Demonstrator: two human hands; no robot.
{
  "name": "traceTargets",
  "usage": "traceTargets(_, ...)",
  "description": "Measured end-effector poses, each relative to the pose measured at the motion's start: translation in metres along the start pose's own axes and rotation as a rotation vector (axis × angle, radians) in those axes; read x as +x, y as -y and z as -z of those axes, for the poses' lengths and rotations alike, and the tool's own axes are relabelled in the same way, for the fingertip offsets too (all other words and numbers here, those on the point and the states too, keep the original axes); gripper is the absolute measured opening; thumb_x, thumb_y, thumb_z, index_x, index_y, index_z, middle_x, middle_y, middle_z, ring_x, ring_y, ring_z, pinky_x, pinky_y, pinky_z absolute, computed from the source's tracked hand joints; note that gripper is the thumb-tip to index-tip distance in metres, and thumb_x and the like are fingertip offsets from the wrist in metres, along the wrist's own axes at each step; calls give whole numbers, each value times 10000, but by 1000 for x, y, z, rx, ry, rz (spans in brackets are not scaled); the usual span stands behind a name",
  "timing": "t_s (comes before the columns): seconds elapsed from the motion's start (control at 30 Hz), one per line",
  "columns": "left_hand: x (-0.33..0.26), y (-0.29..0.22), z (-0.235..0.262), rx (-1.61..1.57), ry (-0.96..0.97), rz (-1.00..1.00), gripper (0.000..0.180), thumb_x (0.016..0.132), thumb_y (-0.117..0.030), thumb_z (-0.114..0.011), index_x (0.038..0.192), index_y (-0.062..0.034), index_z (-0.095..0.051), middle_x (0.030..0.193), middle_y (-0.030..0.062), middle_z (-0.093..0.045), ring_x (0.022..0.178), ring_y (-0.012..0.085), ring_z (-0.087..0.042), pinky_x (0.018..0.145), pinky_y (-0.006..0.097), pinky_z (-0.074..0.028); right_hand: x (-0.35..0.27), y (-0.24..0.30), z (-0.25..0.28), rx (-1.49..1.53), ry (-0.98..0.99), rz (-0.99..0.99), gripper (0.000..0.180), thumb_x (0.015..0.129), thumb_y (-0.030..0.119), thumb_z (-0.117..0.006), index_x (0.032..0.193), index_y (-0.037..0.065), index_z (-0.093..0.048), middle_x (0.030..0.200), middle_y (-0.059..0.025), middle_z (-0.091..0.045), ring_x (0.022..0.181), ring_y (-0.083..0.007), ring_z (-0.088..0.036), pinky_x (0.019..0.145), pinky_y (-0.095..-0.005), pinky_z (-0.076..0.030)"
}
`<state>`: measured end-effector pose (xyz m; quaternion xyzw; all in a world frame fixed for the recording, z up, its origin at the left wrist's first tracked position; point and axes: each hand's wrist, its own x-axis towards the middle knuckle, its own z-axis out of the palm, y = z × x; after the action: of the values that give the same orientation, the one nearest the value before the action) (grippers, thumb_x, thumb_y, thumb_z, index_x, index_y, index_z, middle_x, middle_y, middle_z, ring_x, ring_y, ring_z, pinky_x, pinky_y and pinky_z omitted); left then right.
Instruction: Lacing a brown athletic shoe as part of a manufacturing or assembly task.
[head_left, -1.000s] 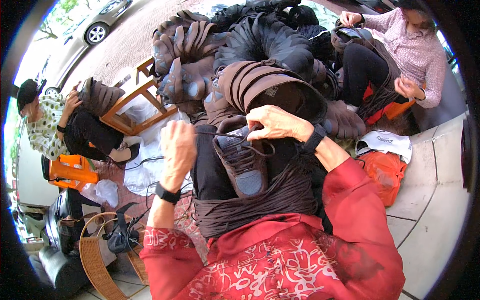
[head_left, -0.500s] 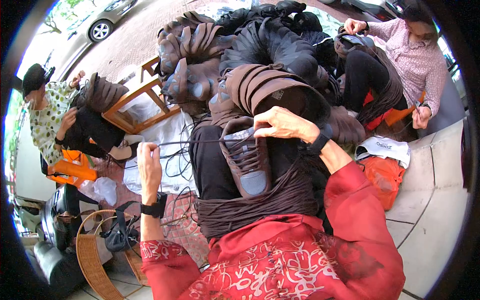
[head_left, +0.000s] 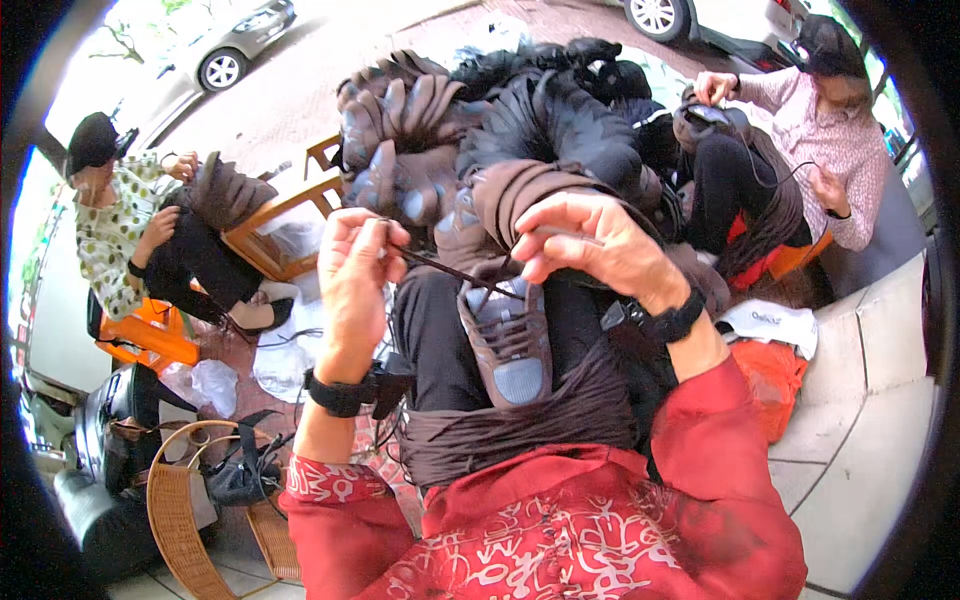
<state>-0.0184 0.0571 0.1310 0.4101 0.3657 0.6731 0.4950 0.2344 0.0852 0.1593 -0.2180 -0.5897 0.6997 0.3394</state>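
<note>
A brown and grey shoe upper [head_left: 505, 345] lies between my knees, with its light blue-grey toe cap facing me and dark laces threaded across its front. My left hand [head_left: 355, 275], raised left of the shoe, pinches a dark shoelace [head_left: 440, 266] that slants down to the eyelets. Above the shoe's opening my right hand [head_left: 600, 245] is curled, thumb and fingers together by another length of lace. A thick bundle of dark brown laces [head_left: 520, 435] rests across my lap. Beyond my right hand sits a nested stack of brown uppers [head_left: 505, 195].
Piles of black uppers [head_left: 550, 130] and brown uppers [head_left: 400, 110] fill the ground ahead. A wooden stool frame [head_left: 285, 225] stands ahead left. Co-workers sit on the left [head_left: 115, 230] and right [head_left: 825, 150]. An orange bag [head_left: 770, 385] lies at right, a wicker chair [head_left: 175, 510] at lower left.
My left hand has moved right and up, and the lace once stretched level between my hands now slants down to the shoe. My right hand has turned, its fingers curling above the opening.
</note>
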Motion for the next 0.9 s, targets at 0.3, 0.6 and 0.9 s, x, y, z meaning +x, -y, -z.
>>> traceTargets(0.3, 1, -3, -32, 59, 69, -48, 124, 841, -70, -579, 938, -3, -615, 813, 81, -635, 602, 92, -555, 508, 192, -422, 50, -24, -40, -515, -349, 355, 134, 792, 85, -628, 876, -18, -634, 720, -56, -579, 637, -105, -524, 567, -245, -417)
traceTargets(0.6, 9, 3, -30, 5, 53, -64, 171, 847, -93, -584, 970, 21, -619, 715, 38, -589, 575, 100, -535, 553, 219, -481, 67, -25, -45, -719, -318, 485, 134, 769, 93, -601, 853, -8, -629, 732, -155, -600, 649, -264, -586, 591, -334, -439)
traceTargets(0.9, 13, 9, -28, 157, 81, -155, 146, 827, -61, -604, 956, -2, -640, 758, -12, -572, 608, 48, -477, 556, 180, -387, 68, -27, -44, -744, -197, 329, 146, 769, 133, -611, 810, -7, -609, 689, -161, -571, 610, -261, -559, 575, -343, -423)
